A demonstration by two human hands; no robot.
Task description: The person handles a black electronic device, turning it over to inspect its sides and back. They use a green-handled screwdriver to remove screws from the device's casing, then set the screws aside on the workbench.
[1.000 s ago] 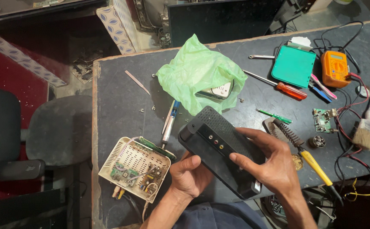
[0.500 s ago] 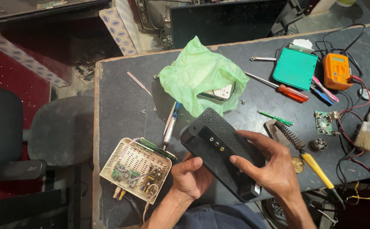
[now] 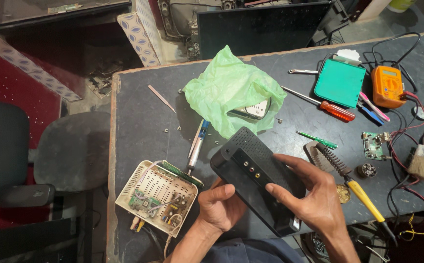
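**Black set-top box held in both hands above the bench**

A black set-top box (image 3: 260,182) is held just over the near edge of the dark workbench (image 3: 139,112), tilted so that its rear panel with a row of small round sockets faces up. It is gripped from both sides: the left hand (image 3: 219,207) is curled under its near left corner, and the right hand (image 3: 314,202) is laid over its right half, fingers spread across the top and thumb pressed against the panel. Both hands are thus closed on the box.

The box is judged to be a rigid, light plastic shell with a smooth, somewhat slippery surface; a hold by the long edges, clear of the sockets, seems safest.

Left of the box, an opened white casing (image 3: 156,197) with an exposed circuit board is seen lying on the bench. Just beyond the box, a blue-handled tool (image 3: 197,143) and a crumpled green plastic bag (image 3: 231,92) are found. To the right of the box, a small green screwdriver (image 3: 317,140) and a yellow-handled soldering iron (image 3: 362,197) are placed near; farther right and beyond, a red-handled screwdriver (image 3: 336,111), a teal box (image 3: 340,83), an orange multimeter (image 3: 387,85) and a paintbrush (image 3: 423,158) are laid out.
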